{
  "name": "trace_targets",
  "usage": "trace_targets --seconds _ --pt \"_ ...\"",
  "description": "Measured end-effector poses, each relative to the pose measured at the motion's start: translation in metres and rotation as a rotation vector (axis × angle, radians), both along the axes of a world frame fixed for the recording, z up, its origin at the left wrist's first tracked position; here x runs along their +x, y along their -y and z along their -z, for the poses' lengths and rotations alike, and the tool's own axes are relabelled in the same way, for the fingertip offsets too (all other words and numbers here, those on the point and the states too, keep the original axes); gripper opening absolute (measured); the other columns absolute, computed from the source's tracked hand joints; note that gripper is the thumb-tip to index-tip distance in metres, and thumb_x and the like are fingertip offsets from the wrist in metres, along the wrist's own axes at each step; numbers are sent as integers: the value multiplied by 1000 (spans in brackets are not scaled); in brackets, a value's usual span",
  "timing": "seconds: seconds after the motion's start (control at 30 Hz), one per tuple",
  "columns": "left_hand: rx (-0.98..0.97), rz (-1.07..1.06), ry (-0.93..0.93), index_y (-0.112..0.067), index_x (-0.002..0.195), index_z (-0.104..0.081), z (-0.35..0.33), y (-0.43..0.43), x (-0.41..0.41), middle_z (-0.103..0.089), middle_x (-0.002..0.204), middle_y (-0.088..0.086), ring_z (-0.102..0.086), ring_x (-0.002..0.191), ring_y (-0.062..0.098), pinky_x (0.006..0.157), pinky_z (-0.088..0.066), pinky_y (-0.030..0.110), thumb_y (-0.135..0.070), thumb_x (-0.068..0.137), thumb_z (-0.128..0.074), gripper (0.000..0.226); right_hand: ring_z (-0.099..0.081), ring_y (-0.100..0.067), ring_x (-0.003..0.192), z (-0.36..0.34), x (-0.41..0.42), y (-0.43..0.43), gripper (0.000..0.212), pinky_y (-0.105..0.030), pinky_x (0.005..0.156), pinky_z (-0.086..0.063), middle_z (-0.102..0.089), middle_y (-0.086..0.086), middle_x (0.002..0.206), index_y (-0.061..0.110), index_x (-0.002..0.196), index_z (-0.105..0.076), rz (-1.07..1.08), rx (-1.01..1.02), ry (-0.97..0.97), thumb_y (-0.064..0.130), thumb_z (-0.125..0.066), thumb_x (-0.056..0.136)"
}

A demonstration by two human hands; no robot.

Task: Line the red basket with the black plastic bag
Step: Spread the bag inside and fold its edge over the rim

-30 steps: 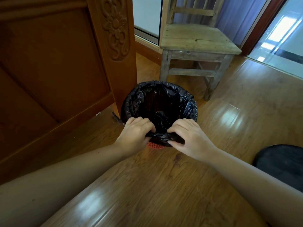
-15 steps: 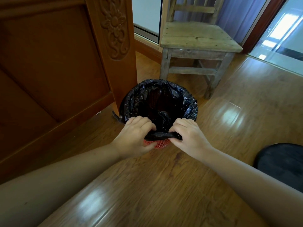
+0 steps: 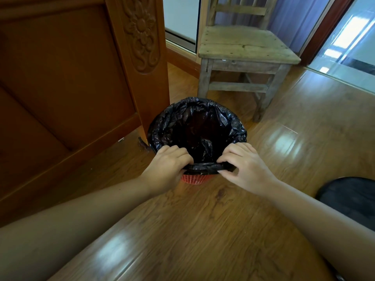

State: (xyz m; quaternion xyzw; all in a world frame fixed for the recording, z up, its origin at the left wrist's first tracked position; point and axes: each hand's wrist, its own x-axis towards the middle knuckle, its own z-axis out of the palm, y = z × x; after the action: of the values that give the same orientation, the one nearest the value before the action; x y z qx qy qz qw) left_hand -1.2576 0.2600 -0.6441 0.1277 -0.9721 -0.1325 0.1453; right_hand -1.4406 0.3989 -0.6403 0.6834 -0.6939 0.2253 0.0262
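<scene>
We find left hand (image 3: pixel 166 167) and right hand (image 3: pixel 245 169) pinching black plastic bag (image 3: pixel 194 122) | at red basket (image 3: pixel 193 179) rim | likely cuffing it over.

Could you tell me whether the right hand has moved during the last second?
Yes, slightly: the right hand has slid rightward along the near rim of the red basket, away from the left hand, pinching the black plastic bag.

The floor (image 3: pixel 203 230) is glossy brown wood planking with bright window glare. The red basket (image 3: pixel 192 179), draped with the black plastic bag (image 3: pixel 233 126), stands on it just beside a carved wooden post (image 3: pixel 142 57). A worn wooden chair (image 3: pixel 243 45) stands behind the basket. A dark rounded object (image 3: pixel 351 199) lies at the right edge.
</scene>
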Motion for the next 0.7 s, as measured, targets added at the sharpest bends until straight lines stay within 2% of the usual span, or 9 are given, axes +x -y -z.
trace_targets --seconds 0.13,0.23,0.37,0.53,0.7 --pt "-17 -12 15 -12 88 -63 -1 7 2 -64 86 3 -57 82 24 76 -39 36 7 73 -61 24 -56 -20 73 -1 0 2 8 -28 79 -37 -62 -3 76 9 79 -68 14 21 17 8 -73 72" --pt "-7 -3 21 -15 93 -62 -1 9 2 -63 92 2 -55 90 21 85 -37 35 -8 77 -64 18 -56 -20 73 1 4 3 7 -29 76 -38 -61 -3 75 9 76 -68 25 25 15 6 -72 72" --pt "21 11 -20 -17 103 -57 -1 -1 -1 -59 100 0 -50 98 17 90 -31 30 -31 77 -67 31 -56 -20 70 3 11 7 6 -28 74 -36 -61 -3 74 8 74 -67 35 2 24 7 -71 71" --pt "11 50 -8 -17 100 -59 -2 -13 -9 -61 95 1 -52 90 18 83 -33 29 -24 83 -62 19 -54 -19 70 3 26 13 7 -31 71 -40 -58 -3 72 8 73 -65 -14 17 50 10 -71 73" --pt "42 26 27 -17 96 -63 0 -7 -3 -62 90 -1 -54 84 18 81 -35 32 -13 82 -60 15 -53 -14 83 0 25 7 23 -30 85 -37 -58 1 87 11 93 -64 -61 53 122 22 -72 74"
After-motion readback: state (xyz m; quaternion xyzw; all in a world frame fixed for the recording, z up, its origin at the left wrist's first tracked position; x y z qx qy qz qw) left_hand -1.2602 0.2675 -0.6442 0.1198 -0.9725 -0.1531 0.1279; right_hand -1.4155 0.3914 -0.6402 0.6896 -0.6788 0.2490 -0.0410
